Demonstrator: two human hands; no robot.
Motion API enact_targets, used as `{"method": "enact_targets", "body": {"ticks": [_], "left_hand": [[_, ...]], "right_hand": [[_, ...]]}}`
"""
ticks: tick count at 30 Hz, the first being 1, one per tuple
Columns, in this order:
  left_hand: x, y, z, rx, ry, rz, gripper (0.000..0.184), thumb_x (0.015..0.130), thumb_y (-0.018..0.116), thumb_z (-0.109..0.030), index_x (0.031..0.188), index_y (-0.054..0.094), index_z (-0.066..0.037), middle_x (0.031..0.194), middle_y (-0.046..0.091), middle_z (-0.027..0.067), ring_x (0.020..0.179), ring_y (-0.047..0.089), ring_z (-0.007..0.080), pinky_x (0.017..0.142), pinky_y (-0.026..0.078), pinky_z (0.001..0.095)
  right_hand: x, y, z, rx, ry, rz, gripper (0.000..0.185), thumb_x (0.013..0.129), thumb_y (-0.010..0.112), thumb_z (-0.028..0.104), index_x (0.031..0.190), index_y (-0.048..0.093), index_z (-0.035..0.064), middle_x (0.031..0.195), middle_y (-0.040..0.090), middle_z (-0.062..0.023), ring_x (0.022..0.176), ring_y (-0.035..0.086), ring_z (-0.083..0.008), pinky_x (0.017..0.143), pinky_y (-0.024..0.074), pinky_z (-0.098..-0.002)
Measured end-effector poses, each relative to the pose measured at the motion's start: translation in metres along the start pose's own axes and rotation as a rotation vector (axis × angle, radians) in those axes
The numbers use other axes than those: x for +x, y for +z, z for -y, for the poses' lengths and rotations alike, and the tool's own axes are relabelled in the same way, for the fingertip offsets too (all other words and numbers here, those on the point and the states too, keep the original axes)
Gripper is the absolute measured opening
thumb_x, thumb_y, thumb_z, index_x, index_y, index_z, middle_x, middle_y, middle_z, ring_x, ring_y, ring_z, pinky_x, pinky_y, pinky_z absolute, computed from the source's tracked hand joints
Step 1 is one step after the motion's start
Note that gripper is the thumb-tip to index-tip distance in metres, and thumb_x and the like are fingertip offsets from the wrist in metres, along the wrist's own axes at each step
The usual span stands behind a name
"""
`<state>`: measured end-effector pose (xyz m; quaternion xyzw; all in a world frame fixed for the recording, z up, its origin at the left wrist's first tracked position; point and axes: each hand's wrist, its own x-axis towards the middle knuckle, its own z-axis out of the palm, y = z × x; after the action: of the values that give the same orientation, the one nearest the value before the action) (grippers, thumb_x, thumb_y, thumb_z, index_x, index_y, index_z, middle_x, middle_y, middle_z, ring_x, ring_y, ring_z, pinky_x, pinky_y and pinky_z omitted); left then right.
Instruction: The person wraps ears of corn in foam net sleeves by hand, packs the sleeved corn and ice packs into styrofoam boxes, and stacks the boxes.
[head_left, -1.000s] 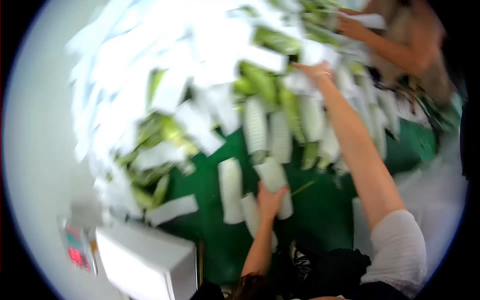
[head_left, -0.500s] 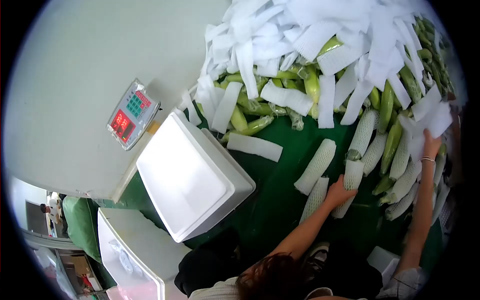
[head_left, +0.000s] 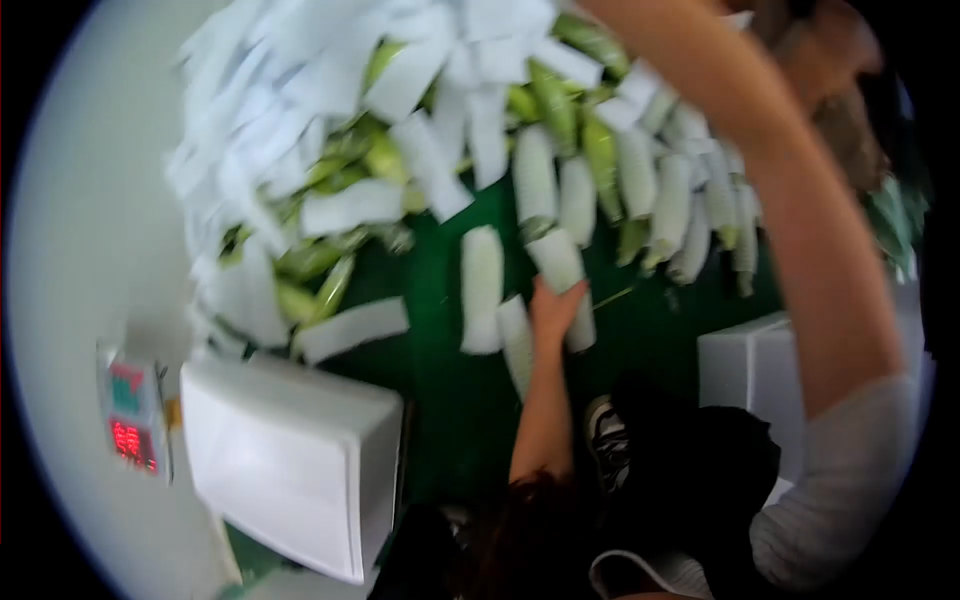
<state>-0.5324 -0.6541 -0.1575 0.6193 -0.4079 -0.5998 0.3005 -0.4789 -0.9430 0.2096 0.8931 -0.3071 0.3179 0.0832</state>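
Holding one sleeved vegetable [head_left: 556, 259] in curled fingers, the left hand [head_left: 552, 312] sits beside other sleeved ones [head_left: 482, 291]; green vegetables [head_left: 552, 106] remain bare, right hand unseen.

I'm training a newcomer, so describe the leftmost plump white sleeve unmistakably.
From the white box at lower left, look up and right over the green surface. Left of the left hand lies the plump white sleeve; of the plump ones, it sits nearest the box.

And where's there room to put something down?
Bare green floor shows between the big white box and the wrapped vegetables, and between the left hand and right-side box. Up top, white sleeves and green vegetables crowd together.
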Motion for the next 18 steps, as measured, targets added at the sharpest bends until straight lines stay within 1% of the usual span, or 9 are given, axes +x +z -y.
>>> {"method": "enact_targets", "body": {"ticks": [3, 4, 7, 8, 10, 12, 14, 16, 18], "left_hand": [[0.001, -0.001, 0.000, 0.011, 0.056, -0.016, 0.078, 0.064, 0.078, -0.037, 0.122, 0.043, 0.003, 0.112, 0.060, 0.0221, 0.102, 0.059, 0.0353, 0.087, 0.047, 0.0421], [-0.002, -0.003, -0.009, -0.004, 0.027, -0.016, 0.079, 0.064, 0.078, -0.037, 0.121, 0.043, 0.003, 0.111, 0.060, 0.0222, 0.102, 0.059, 0.0357, 0.086, 0.047, 0.0420], [-0.009, -0.004, -0.014, 0.071, 0.017, -0.032, 0.079, 0.065, 0.078, -0.038, 0.122, 0.042, 0.004, 0.112, 0.059, 0.0219, 0.101, 0.059, 0.0335, 0.085, 0.047, 0.0401], [-0.008, -0.003, -0.014, 0.041, 0.015, -0.001, 0.080, 0.065, 0.078, -0.036, 0.124, 0.043, 0.005, 0.114, 0.057, 0.0215, 0.101, 0.058, 0.0312, 0.084, 0.047, 0.0381], [-0.006, 0.002, -0.016, 0.055, 0.044, -0.019, 0.078, 0.065, 0.077, -0.038, 0.122, 0.043, 0.004, 0.113, 0.058, 0.0218, 0.100, 0.059, 0.0330, 0.084, 0.047, 0.0392], [-0.009, 0.000, -0.011, 0.038, 0.102, -0.064, 0.075, 0.065, 0.075, -0.041, 0.119, 0.044, 0.002, 0.109, 0.061, 0.0223, 0.098, 0.060, 0.0365, 0.083, 0.047, 0.0415], [-0.009, 0.000, -0.008, 0.029, 0.081, -0.064, 0.073, 0.066, 0.075, -0.040, 0.118, 0.044, 0.002, 0.109, 0.061, 0.0223, 0.098, 0.060, 0.0364, 0.083, 0.047, 0.0413], [-0.005, 0.003, -0.011, -0.001, 0.071, -0.076, 0.072, 0.066, 0.075, -0.039, 0.117, 0.045, 0.001, 0.109, 0.061, 0.0223, 0.098, 0.060, 0.0363, 0.083, 0.047, 0.0411], [-0.012, 0.002, -0.014, 0.046, 0.108, -0.086, 0.071, 0.066, 0.075, -0.039, 0.116, 0.046, 0.002, 0.109, 0.060, 0.0225, 0.097, 0.060, 0.0367, 0.082, 0.048, 0.0409]], "right_hand": [[-0.163, 0.004, -0.093, -0.088, 0.372, -0.075, 0.050, 0.076, 0.063, 0.042, 0.100, 0.057, -0.0006, 0.092, 0.062, -0.0194, 0.091, 0.059, -0.0359, 0.083, 0.0467, -0.0435], [-0.219, 0.006, -0.098, -0.136, 0.506, -0.143, 0.052, 0.076, 0.063, 0.041, 0.108, 0.055, 0.0005, 0.107, 0.059, -0.0189, 0.099, 0.056, -0.0350, 0.087, 0.0450, -0.0421], [-0.328, 0.002, -0.110, -0.543, 1.216, 0.144, 0.055, 0.076, 0.066, 0.040, 0.115, 0.056, 0.0024, 0.114, 0.057, -0.0246, 0.106, 0.053, -0.0389, 0.093, 0.0432, -0.0402], [-0.354, 0.008, -0.125, -0.528, 1.235, 0.142, 0.055, 0.076, 0.066, 0.040, 0.115, 0.056, 0.0024, 0.114, 0.057, -0.0246, 0.106, 0.053, -0.0389, 0.093, 0.0432, -0.0402], [-0.388, 0.017, -0.161, -0.132, 0.971, 0.459, 0.055, 0.075, 0.066, 0.046, 0.114, 0.058, 0.0088, 0.116, 0.057, -0.0201, 0.110, 0.053, -0.0349, 0.096, 0.0406, -0.0413], [-0.384, 0.019, -0.156, -0.198, 0.881, 0.434, 0.047, 0.077, 0.067, 0.039, 0.113, 0.062, 0.0094, 0.109, 0.062, -0.0195, 0.101, 0.060, -0.0341, 0.090, 0.0456, -0.0423], [-0.330, -0.012, -0.125, -0.272, 0.923, 0.024, 0.035, 0.079, 0.066, 0.028, 0.108, 0.064, 0.0083, 0.095, 0.067, -0.0143, 0.081, 0.065, -0.0280, 0.075, 0.0509, -0.0370], [-0.263, -0.059, -0.057, -0.143, 0.582, -0.515, 0.026, 0.082, 0.063, 0.023, 0.102, 0.063, 0.0060, 0.080, 0.065, -0.0134, 0.067, 0.061, -0.0311, 0.064, 0.0489, -0.0386], [-0.206, -0.098, -0.022, -0.184, 0.037, -0.755, 0.020, 0.083, 0.061, 0.018, 0.097, 0.062, 0.0045, 0.080, 0.064, -0.0141, 0.064, 0.059, -0.0292, 0.059, 0.0464, -0.0368]]}}
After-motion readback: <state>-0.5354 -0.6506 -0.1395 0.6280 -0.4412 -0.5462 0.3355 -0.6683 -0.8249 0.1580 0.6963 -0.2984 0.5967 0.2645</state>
